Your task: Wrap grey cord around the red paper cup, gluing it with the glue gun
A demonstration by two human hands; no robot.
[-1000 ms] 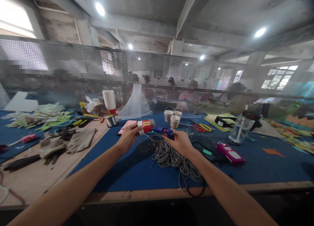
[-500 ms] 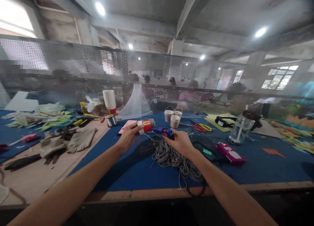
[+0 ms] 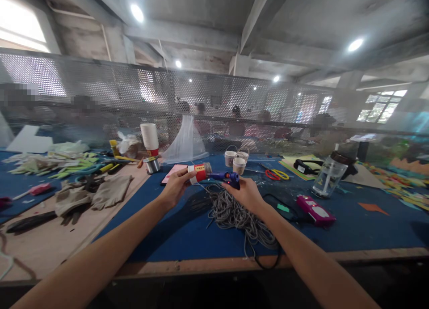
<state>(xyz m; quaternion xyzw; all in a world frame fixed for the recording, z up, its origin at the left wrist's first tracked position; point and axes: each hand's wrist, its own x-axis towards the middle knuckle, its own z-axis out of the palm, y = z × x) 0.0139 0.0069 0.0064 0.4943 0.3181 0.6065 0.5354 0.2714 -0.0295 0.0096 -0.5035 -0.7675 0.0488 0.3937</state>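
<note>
My left hand [image 3: 176, 186] is closed round a small paper cup [image 3: 198, 172] with a red band, held on its side above the blue mat [image 3: 335, 242]. My right hand [image 3: 246, 193] grips a blue glue gun [image 3: 226, 178], its nozzle pointing left and touching the cup's grey, string-wrapped end. A tangled heap of grey cord [image 3: 238, 216] lies on the mat just below both hands, and a strand runs up toward the cup.
Three small string-wrapped cups [image 3: 236, 161] stand behind the hands. Scissors [image 3: 276, 174], a clear bottle [image 3: 329, 175] and a pink gadget [image 3: 315, 210] lie to the right. A stack of paper cups [image 3: 149, 139], gloves [image 3: 97, 193] and foam scraps [image 3: 50, 163] fill the left. A mesh screen [image 3: 100, 94] backs the table.
The glue gun has shifted slightly left and closer, its nozzle now against the cup's end. My left hand and the cup have hardly moved.
</note>
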